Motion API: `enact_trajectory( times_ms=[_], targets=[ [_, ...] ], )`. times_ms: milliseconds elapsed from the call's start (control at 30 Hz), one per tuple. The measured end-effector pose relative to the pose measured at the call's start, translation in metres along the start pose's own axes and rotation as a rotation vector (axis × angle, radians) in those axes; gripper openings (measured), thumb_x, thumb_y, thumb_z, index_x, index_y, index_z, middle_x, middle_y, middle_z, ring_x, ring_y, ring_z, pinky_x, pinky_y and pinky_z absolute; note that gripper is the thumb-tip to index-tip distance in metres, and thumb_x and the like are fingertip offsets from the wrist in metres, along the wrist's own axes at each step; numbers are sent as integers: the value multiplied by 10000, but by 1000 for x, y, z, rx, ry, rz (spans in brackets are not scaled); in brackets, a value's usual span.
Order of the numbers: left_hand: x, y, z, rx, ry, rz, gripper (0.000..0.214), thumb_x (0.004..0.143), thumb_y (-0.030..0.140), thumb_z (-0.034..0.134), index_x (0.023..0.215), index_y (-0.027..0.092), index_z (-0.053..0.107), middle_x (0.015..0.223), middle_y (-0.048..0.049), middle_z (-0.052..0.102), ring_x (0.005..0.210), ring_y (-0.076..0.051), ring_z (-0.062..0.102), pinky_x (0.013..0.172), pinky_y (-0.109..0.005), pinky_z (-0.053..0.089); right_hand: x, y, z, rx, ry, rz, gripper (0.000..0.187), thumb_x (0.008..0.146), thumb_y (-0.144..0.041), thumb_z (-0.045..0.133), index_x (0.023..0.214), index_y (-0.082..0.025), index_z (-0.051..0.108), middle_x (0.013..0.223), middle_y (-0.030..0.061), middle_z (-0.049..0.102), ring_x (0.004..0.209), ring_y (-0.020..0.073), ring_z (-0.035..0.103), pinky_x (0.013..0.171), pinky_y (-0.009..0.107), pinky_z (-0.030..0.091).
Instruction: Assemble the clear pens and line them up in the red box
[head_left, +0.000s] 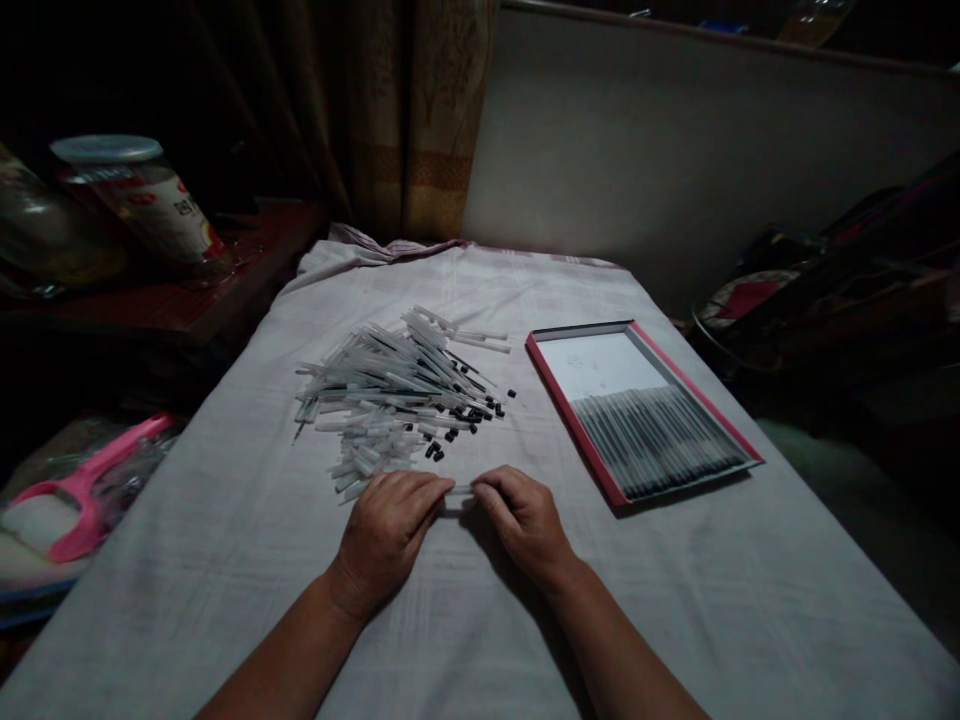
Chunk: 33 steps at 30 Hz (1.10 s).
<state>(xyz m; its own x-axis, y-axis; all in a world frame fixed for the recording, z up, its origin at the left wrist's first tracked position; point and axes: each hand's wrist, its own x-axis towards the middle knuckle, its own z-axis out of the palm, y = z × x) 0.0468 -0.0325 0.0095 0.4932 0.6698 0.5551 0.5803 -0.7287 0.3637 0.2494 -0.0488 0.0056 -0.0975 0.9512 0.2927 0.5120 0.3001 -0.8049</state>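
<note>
My left hand [390,525] and my right hand [521,515] rest on the cloth-covered table [225,520], fingertips facing each other. Both are pinched on the ends of one translucent pen barrel [461,490] held level between them. Just beyond my left hand lies a pile of clear pen barrels [382,395] with small black caps [469,410] scattered along its right side. To the right sits a red-rimmed flat box [643,408]; a row of finished pens [656,440] fills its nearer half.
A dark wooden side table at the left carries a white-lidded jar [142,200]. A pink plastic tool [90,485] lies on clutter at the lower left. Curtains and a pale panel stand behind. Dark bags [840,280] crowd the right.
</note>
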Motion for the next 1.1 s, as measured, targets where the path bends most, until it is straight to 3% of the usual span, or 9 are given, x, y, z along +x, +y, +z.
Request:
enact_trajectory(
  times_ms=[100, 267, 367, 467, 633, 700, 800, 967, 1100],
  targets=[
    [0, 1, 0, -23, 5, 0, 204, 959, 181, 525, 1127, 198, 639, 973, -67, 742, 884, -198, 680, 766, -335, 511, 0, 1, -1, -72, -39, 1, 333, 949, -294, 468, 669, -205, 625, 623, 22, 637, 586, 144, 599, 586, 246, 460],
    [-1, 0, 1, -25, 23, -29, 207, 948, 171, 532, 1122, 194, 643, 969, -71, 744, 872, -201, 683, 754, -343, 523, -2, -3, -3, 44, -37, 28, 186, 907, -251, 509, 1024, -206, 646, 866, 48, 725, 768, 170, 674, 696, 264, 517],
    [0, 1, 1, -31, 9, -21, 208, 949, 173, 527, 1114, 200, 651, 961, -68, 744, 864, -199, 684, 750, -341, 526, -2, -4, -2, 38, -27, 18, 160, 906, -246, 502, 879, -212, 656, 787, 35, 706, 721, 166, 659, 672, 258, 508],
    [0, 2, 1, -45, 8, -7, 196, 955, 177, 522, 1105, 195, 647, 958, -67, 744, 861, -198, 685, 748, -340, 527, -1, -3, -3, -4, -64, 33, 275, 935, -285, 470, 719, -210, 624, 638, 10, 647, 593, 145, 609, 585, 237, 470],
    [0, 2, 1, -55, 31, -30, 184, 959, 186, 523, 1101, 188, 641, 956, -73, 744, 863, -204, 687, 745, -348, 537, -3, -4, -4, 54, -84, 47, 156, 902, -259, 517, 989, -203, 634, 838, 35, 713, 739, 163, 665, 676, 251, 508],
    [0, 2, 1, -61, 16, -37, 187, 959, 190, 523, 1099, 196, 647, 949, -72, 744, 856, -200, 689, 745, -346, 539, -4, -5, -4, 40, -69, 46, 132, 902, -254, 516, 932, -206, 635, 805, 28, 700, 722, 161, 656, 664, 250, 505],
    [-1, 3, 1, -71, -7, -46, 198, 959, 196, 520, 1103, 208, 656, 947, -71, 744, 863, -200, 692, 755, -345, 542, -3, -4, -3, -2, -68, 39, 236, 930, -285, 477, 760, -211, 622, 664, 8, 659, 617, 149, 622, 596, 241, 482],
    [-1, 1, 2, -71, 38, -49, 195, 958, 192, 525, 1104, 203, 653, 950, -70, 746, 876, -200, 695, 771, -347, 544, -3, -3, -5, 29, -54, 31, 147, 900, -267, 526, 979, -212, 637, 825, 31, 715, 724, 164, 665, 661, 252, 512],
    [-2, 0, 2, -71, 31, -37, 184, 961, 192, 526, 1101, 200, 645, 956, -67, 749, 881, -199, 696, 774, -348, 540, -4, -1, -5, -29, -39, 14, 197, 932, -283, 482, 818, -217, 629, 713, 17, 674, 657, 156, 639, 635, 246, 495]
  ],
)
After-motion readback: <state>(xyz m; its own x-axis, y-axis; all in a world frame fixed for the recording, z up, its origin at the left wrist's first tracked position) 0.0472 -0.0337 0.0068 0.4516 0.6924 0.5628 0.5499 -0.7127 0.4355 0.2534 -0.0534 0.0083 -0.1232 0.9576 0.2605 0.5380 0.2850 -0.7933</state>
